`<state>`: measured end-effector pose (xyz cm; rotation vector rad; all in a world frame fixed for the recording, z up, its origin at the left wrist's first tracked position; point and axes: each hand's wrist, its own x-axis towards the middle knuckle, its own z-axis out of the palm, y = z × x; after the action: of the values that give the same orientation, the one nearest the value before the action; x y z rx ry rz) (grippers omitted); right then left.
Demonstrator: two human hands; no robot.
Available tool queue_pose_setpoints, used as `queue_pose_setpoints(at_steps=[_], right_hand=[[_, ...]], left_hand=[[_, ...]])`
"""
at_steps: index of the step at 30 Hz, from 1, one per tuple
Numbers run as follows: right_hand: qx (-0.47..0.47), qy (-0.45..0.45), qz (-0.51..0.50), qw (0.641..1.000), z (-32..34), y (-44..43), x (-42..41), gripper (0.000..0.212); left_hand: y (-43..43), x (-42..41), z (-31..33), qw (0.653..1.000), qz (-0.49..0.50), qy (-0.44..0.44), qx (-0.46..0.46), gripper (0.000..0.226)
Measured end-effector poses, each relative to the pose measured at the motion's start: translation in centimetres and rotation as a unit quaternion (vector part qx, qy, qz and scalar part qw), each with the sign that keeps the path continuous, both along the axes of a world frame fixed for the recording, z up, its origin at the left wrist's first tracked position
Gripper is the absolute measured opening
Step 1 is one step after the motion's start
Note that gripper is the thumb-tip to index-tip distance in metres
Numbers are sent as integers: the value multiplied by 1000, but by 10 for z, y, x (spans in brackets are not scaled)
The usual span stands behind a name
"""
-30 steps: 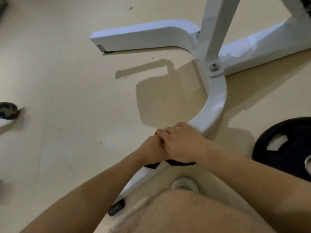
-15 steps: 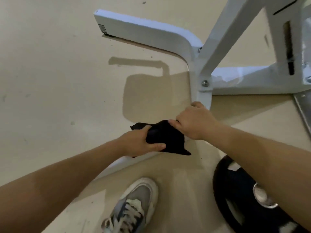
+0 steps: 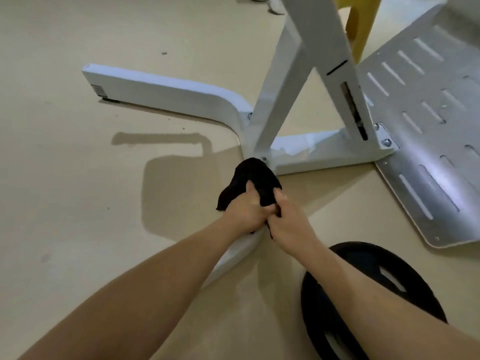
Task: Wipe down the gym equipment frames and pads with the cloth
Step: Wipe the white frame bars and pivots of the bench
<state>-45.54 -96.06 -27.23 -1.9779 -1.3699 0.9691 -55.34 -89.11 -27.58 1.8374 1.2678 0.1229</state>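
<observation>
A black cloth [image 3: 255, 178] lies draped over the curved white base leg of the gym frame [image 3: 168, 92], just below the bolted joint where the slanted upright meets the floor bars. My left hand [image 3: 246, 210] grips the cloth from the left, thumb on top. My right hand [image 3: 288, 220] holds the cloth's near edge from the right, fingers curled into it. Both hands sit together on the leg, which runs down toward me under my left forearm.
A black weight plate [image 3: 374, 302] lies on the floor under my right forearm. A slotted grey metal footplate [image 3: 426, 157] slopes at the right. Something yellow [image 3: 359, 24] shows behind the upright. Beige floor stretches to the left.
Both hands and the cloth have slid along the curved leg toward the bolted joint. The camera has lifted, bringing the footplate and upright into view; the shoe is out of sight.
</observation>
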Motion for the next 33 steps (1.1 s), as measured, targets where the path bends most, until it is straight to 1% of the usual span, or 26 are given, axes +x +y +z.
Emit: queue_pose_setpoints(at_steps=[1, 2, 3, 5, 6, 7, 9, 11, 13, 15, 17, 19, 21, 22, 23, 24, 25, 26, 27, 28, 30, 31, 33], right_hand=[[-14, 54, -56, 997, 3, 3, -4, 49], [-32, 71, -95, 992, 9, 5, -9, 37], [-50, 62, -110, 991, 13, 6, -12, 25], [-109, 7, -93, 990, 20, 8, -17, 7], [-137, -12, -78, 988, 23, 9, -17, 6], [-155, -12, -76, 985, 25, 10, -16, 7], [-158, 40, -115, 980, 29, 13, -7, 6], [-136, 81, -184, 970, 34, 16, 0, 5], [-99, 106, -228, 963, 33, 22, -1, 21], [-64, 155, -259, 951, 29, 31, -8, 40], [-60, 190, -253, 947, 24, 39, -10, 48], [-58, 228, -245, 941, 16, 45, -3, 47], [-72, 261, -239, 933, 9, 52, 9, 51], [-78, 279, -245, 925, 7, 54, 15, 54], [-79, 299, -254, 916, 3, 56, 20, 55], [-80, 319, -267, 906, -2, 55, 25, 54], [-86, 342, -277, 894, -4, 52, 29, 51], [-92, 369, -286, 879, -7, 46, 32, 50], [-94, 389, -291, 869, -8, 39, 35, 48], [-96, 398, -290, 865, -9, 33, 37, 46], [-97, 408, -298, 858, -15, 26, 40, 38], [-97, 412, -301, 855, -16, 26, 41, 35], [-97, 416, -304, 852, -20, 27, 45, 37]], left_hand=[[-7, 0, -1, 997, -16, 38, 60, 84], [-14, -3, -2, 989, -45, 75, 119, 81], [-21, -7, 0, 979, -72, 107, 159, 77], [-29, -17, 5, 969, -113, 144, 168, 73], [-30, -21, 8, 966, -132, 152, 162, 72], [-27, -23, 13, 962, -152, 160, 159, 72], [-14, -22, 28, 944, -200, 186, 184, 68], [10, -14, 40, 919, -226, 191, 261, 64], [29, -3, 44, 905, -230, 170, 316, 60], [32, 9, 44, 875, -304, 209, 311, 65], [29, 14, 31, 848, -354, 272, 285, 73], [32, 16, 21, 847, -339, 288, 290, 71], [35, 24, 17, 851, -319, 298, 293, 66], [34, 32, 16, 834, -323, 328, 304, 65], [32, 40, 16, 800, -336, 376, 326, 67], [29, 49, 15, 759, -358, 424, 340, 70], [27, 57, 12, 727, -384, 456, 339, 72], [26, 62, 9, 716, -400, 466, 333, 72], [30, 67, 5, 725, -396, 461, 324, 71], [36, 72, 3, 742, -378, 455, 316, 70], [58, 93, -3, 770, -324, 461, 299, 71], [69, 104, -6, 775, -298, 479, 286, 74], [84, 124, -14, 778, -273, 503, 259, 78]])
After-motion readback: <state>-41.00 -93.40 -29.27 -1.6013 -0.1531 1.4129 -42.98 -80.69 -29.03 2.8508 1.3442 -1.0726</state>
